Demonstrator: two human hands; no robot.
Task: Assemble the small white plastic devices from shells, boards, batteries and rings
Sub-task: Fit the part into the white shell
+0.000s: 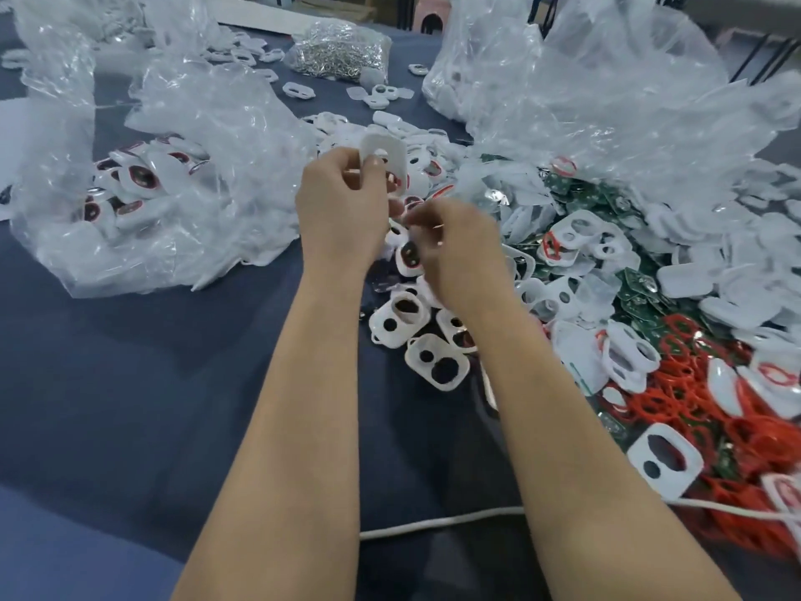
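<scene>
Holding a white shell (387,167) up near the middle, the left hand (342,210) had its grip pinched shut on the lower edge. The shell was smooth, flat plastic with round corners and a hole in it. It stood almost upright above the pile.

The right hand (459,253) sat just beside it, toward 4 o'clock. Its fingers (427,216) were curled close together, but I could not tell if they held anything.

Under both hands lay more white shells (435,360) with two holes each, on the dark blue cloth of the counter (173,362). At 3 o'clock was a heap of flat green boards (607,201). At 4 o'clock lay thin red rings (676,396).

At 9 o'clock a crinkly clear bag (195,188) held finished white pieces. At 12 o'clock a small bag held shiny metal rings (340,54). At 6 o'clock a white cord (437,524) ran across the cloth.
</scene>
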